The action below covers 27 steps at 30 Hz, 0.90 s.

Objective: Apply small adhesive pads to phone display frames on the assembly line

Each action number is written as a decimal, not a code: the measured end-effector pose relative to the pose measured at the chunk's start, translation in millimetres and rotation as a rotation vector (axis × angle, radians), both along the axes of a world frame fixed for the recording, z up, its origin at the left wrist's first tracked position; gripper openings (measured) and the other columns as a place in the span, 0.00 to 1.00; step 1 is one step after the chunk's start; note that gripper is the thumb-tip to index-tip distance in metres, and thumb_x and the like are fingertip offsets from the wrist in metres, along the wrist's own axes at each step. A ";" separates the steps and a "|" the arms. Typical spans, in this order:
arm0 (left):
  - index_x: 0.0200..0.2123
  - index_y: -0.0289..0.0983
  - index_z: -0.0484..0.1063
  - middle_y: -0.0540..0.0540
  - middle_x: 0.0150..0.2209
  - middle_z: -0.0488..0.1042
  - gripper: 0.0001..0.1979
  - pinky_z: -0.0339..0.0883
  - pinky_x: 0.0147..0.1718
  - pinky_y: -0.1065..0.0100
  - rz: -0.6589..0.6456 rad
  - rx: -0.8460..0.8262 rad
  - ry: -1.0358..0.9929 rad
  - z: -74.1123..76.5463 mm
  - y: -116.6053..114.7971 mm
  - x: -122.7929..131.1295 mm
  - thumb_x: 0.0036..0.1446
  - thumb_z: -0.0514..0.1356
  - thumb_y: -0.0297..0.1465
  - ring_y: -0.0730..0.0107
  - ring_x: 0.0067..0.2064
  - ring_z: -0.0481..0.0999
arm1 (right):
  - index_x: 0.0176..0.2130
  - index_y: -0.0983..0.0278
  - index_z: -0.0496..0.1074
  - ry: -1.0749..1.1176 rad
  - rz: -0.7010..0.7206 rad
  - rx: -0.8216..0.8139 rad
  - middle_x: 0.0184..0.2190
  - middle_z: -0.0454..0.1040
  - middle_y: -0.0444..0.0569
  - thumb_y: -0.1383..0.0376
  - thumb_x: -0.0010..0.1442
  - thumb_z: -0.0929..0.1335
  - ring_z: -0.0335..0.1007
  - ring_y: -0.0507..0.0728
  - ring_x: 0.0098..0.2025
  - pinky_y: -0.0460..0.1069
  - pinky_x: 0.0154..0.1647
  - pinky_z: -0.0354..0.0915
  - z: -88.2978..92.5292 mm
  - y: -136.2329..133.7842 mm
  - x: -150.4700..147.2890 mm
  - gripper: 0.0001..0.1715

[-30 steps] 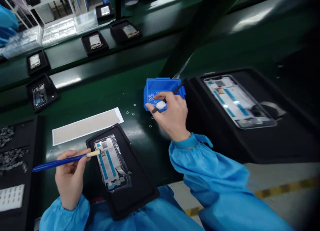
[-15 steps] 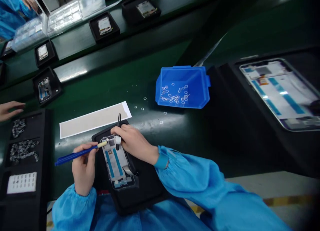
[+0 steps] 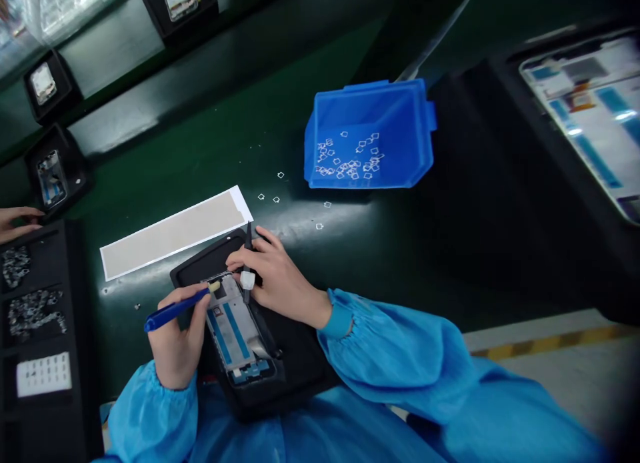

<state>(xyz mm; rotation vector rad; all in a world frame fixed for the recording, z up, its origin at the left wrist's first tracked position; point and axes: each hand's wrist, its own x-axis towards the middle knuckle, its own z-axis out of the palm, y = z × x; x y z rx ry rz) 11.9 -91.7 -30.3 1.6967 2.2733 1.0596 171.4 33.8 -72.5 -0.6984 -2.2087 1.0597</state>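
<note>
My left hand (image 3: 177, 336) is closed around a blue pen-shaped tool (image 3: 170, 314). Its cream tip reaches the upper part of an opened phone (image 3: 235, 333), near a dark square; whether it touches is hard to tell. In my right hand (image 3: 285, 283) are dark tweezers (image 3: 248, 253) with a white wrapping, held with their points away from me, over the phone's upper right edge. The phone, with blue strips inside, lies in a black foam tray (image 3: 300, 373) against my front.
Beyond the tray lies a pale strip sheet (image 3: 173, 233). A blue bin (image 3: 370, 139) holds many small white outlines, with several loose on the green bench. Left, a black parts tray (image 3: 75, 316) and another person's hand (image 3: 20, 223). More phones in trays (image 3: 53, 176) stand farther back.
The view has shifted, so the bin looks larger and the far trays sit further left. The blue tool now points more toward me at its back end. Both hands keep their holds.
</note>
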 end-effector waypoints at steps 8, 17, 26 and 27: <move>0.39 0.37 0.74 0.47 0.35 0.80 0.04 0.75 0.40 0.68 -0.071 -0.038 0.191 10.2 12.1 4.2 0.61 0.62 0.31 0.68 0.38 0.81 | 0.43 0.60 0.69 -0.021 0.000 0.033 0.36 0.78 0.44 0.77 0.57 0.65 0.68 0.58 0.41 0.64 0.69 0.45 -1.3 -0.2 1.6 0.17; 0.40 0.37 0.73 0.48 0.36 0.81 0.05 0.75 0.38 0.69 -0.128 -0.057 0.224 13.7 16.4 3.3 0.61 0.62 0.31 0.69 0.38 0.81 | 0.43 0.61 0.70 -0.036 0.000 0.055 0.36 0.77 0.44 0.77 0.58 0.65 0.66 0.58 0.41 0.64 0.69 0.45 -1.1 -0.7 1.8 0.15; 0.40 0.38 0.72 0.49 0.37 0.81 0.05 0.74 0.40 0.70 -0.219 -0.058 0.286 16.9 20.6 3.8 0.60 0.63 0.28 0.69 0.38 0.82 | 0.43 0.60 0.69 -0.045 0.000 0.049 0.36 0.77 0.44 0.76 0.60 0.66 0.66 0.58 0.43 0.64 0.69 0.44 -1.8 -1.0 1.3 0.14; 0.40 0.38 0.71 0.49 0.37 0.81 0.05 0.74 0.40 0.70 -0.226 -0.062 0.285 17.1 21.0 3.5 0.60 0.63 0.28 0.69 0.39 0.82 | 0.43 0.59 0.70 -0.047 0.000 0.047 0.36 0.77 0.44 0.76 0.60 0.65 0.66 0.58 0.44 0.64 0.69 0.44 -1.9 -1.2 1.4 0.14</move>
